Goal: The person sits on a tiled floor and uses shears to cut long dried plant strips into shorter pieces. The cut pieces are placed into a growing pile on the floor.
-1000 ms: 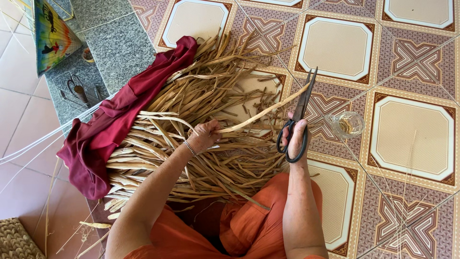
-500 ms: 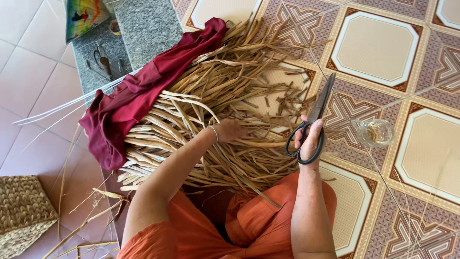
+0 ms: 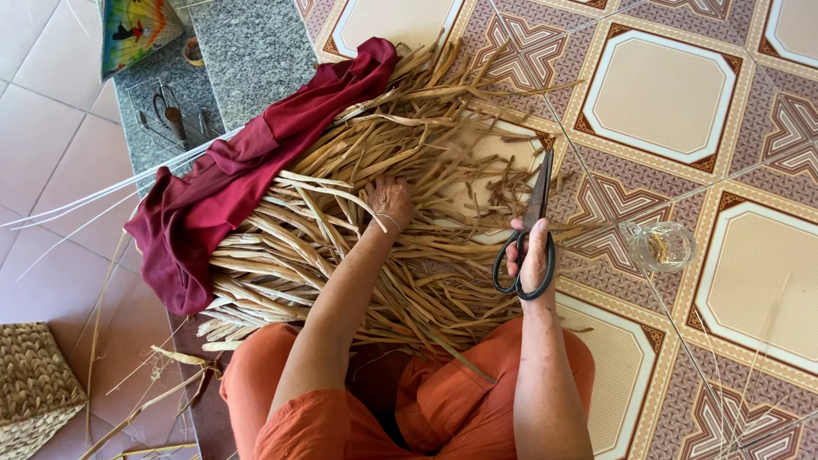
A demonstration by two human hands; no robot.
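A big heap of dried tan leaf strips [image 3: 358, 230] lies on the tiled floor in front of my orange-clad knees. My left hand [image 3: 390, 201] reaches into the middle of the heap, fingers down among the strips; whether it grips one I cannot tell. My right hand [image 3: 530, 255] holds black-handled scissors [image 3: 532, 230] at the heap's right edge, blades closed and pointing away from me. A dark red cloth [image 3: 247, 162] is draped along the heap's left side.
A small clear glass jar [image 3: 661, 245] stands on the patterned tiles right of the scissors. A grey stone slab [image 3: 230, 68] with small tools lies at the top left. A woven basket corner [image 3: 34, 388] shows at the bottom left. Thin pale strands cross the floor.
My left hand let go of the long strip it held up and dropped into the heap. The scissors have moved away from that strip and lowered slightly.
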